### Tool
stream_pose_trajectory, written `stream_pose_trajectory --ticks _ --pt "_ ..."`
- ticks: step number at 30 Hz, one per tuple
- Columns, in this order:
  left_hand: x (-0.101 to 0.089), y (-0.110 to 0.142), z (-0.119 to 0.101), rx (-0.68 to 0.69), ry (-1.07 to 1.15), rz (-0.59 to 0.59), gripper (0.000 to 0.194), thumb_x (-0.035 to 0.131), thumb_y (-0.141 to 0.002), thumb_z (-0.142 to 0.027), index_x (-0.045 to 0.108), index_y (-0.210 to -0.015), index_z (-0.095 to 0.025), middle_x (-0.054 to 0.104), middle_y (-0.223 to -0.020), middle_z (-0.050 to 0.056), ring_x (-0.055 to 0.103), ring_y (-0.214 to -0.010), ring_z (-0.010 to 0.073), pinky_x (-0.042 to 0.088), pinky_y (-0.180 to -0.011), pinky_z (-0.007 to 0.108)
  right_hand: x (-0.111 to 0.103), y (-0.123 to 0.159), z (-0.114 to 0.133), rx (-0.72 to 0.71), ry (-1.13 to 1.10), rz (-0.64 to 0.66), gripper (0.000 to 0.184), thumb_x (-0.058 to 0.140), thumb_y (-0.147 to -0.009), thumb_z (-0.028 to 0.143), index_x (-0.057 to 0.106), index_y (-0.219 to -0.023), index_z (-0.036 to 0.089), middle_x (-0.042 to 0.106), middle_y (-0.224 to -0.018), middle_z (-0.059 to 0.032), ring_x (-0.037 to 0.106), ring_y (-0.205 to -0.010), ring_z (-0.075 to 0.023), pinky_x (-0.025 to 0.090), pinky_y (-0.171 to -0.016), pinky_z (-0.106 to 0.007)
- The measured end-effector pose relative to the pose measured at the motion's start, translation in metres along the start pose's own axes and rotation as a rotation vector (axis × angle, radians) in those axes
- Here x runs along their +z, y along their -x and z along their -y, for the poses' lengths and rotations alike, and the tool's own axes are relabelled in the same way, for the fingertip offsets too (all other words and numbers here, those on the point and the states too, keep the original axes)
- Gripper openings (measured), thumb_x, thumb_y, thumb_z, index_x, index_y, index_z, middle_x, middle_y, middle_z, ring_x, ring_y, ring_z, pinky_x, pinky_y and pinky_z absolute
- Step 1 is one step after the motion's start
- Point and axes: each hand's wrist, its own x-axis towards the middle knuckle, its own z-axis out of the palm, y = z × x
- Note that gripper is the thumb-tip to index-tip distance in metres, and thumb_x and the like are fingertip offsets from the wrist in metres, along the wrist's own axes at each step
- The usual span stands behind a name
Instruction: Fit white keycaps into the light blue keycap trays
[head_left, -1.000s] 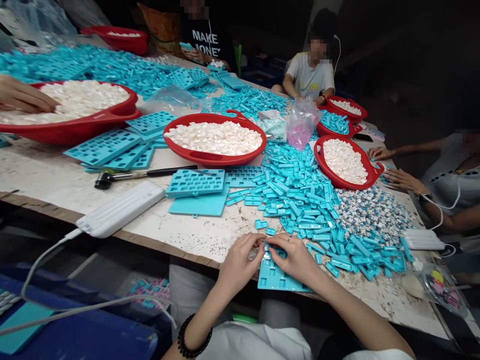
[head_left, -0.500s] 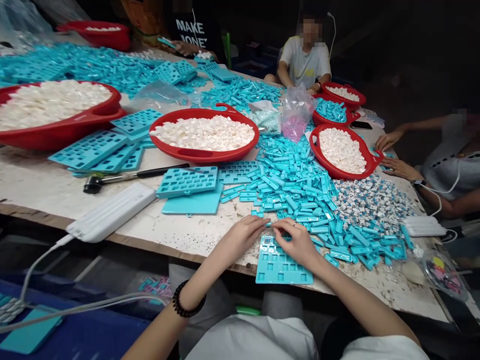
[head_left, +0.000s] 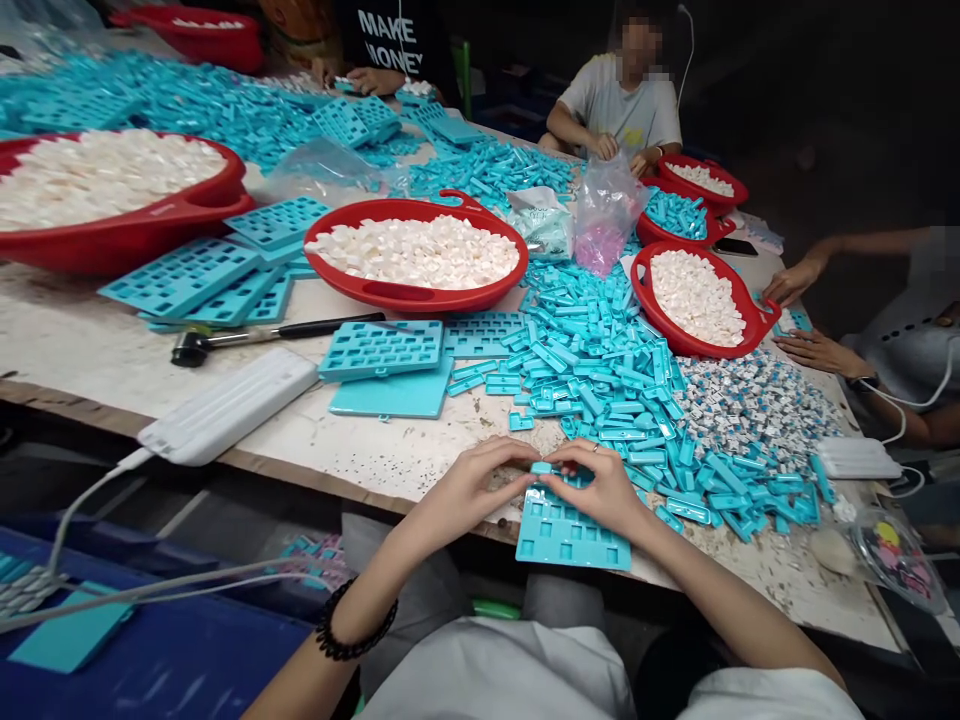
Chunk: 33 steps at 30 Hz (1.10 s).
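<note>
On my feed, the left hand point(head_left: 480, 480) comes in from the left with its thumb and fingertips closed on a small blue piece point(head_left: 540, 468). The right hand point(head_left: 600, 490) meets it from the other side, fingertips pinching the same piece. The piece is at the far left corner of the blue tray point(head_left: 547, 540), its long axis running left to right, one end towards each hand. I can't tell whether it touches the tray.

The tray lies flat with its sockets up, at the near edge of the table point(head_left: 375, 445) and jutting a little past it. Its near side runs left to right; the right hand hides part of the far end, so I can't judge its long axis.

Just beyond the hands I see a loose block point(head_left: 521, 421), also lying left to right. The blue pile point(head_left: 600, 370) spreads further off, its parts pointing every way.
</note>
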Motion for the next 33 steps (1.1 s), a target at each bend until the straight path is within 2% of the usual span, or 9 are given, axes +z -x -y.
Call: stream_pose_trajectory --ticks 6,12,24,27,33 --pt "0.006 0.006 0.012 0.100 -0.068 -0.042 0.021 0.061 -0.096 -0.032 0.070 -0.114 -0.024 0.075 -0.108 0.005 0.067 -0.103 0.0206 0.051 -0.093 0.034 -0.002 0.000 -0.003 0.019 -0.012 0.035 0.014 0.074 -0.084 0.028 0.074 -0.096 0.021 0.071 -0.085 -0.0037 0.063 -0.066 -0.0140 0.051 -0.064 -0.026" --pt "0.010 0.006 0.016 0.087 -0.078 -0.055 0.023 0.063 -0.095 -0.032 0.069 -0.116 -0.025 0.074 -0.110 0.004 0.067 -0.104 0.0200 0.052 -0.093 0.033 -0.005 -0.003 -0.003 0.042 -0.041 0.061 0.010 0.076 -0.080 0.025 0.075 -0.089 0.020 0.067 -0.072 -0.0012 0.064 -0.064 -0.0146 0.051 -0.064 -0.026" --pt "0.008 0.007 0.012 0.081 -0.027 -0.014 0.023 0.066 -0.093 -0.031 0.068 -0.115 -0.025 0.072 -0.108 0.004 0.066 -0.103 0.0198 0.052 -0.091 0.031 -0.003 -0.002 0.001 0.022 -0.021 0.073 0.010 0.073 -0.080 0.025 0.072 -0.089 0.020 0.064 -0.072 0.0000 0.062 -0.065 -0.0140 0.050 -0.064 -0.026" --pt "0.007 0.008 0.013 0.093 -0.027 -0.012 0.028 0.068 -0.091 -0.031 0.065 -0.118 -0.024 0.069 -0.112 0.005 0.064 -0.107 0.0209 0.051 -0.093 0.033 0.001 -0.009 -0.001 -0.015 0.017 0.073 0.009 0.072 -0.081 0.026 0.070 -0.088 0.021 0.064 -0.074 -0.0001 0.062 -0.066 -0.0139 0.051 -0.064 -0.025" --pt "-0.004 -0.004 0.028 0.049 -0.018 -0.107 0.024 0.064 -0.093 -0.031 0.065 -0.115 -0.023 0.069 -0.113 0.006 0.065 -0.107 0.0216 0.052 -0.095 0.035 0.011 -0.040 -0.013 -0.113 0.012 0.078 0.010 0.071 -0.081 0.027 0.070 -0.088 0.020 0.065 -0.078 -0.0014 0.063 -0.065 -0.0136 0.052 -0.066 -0.026"
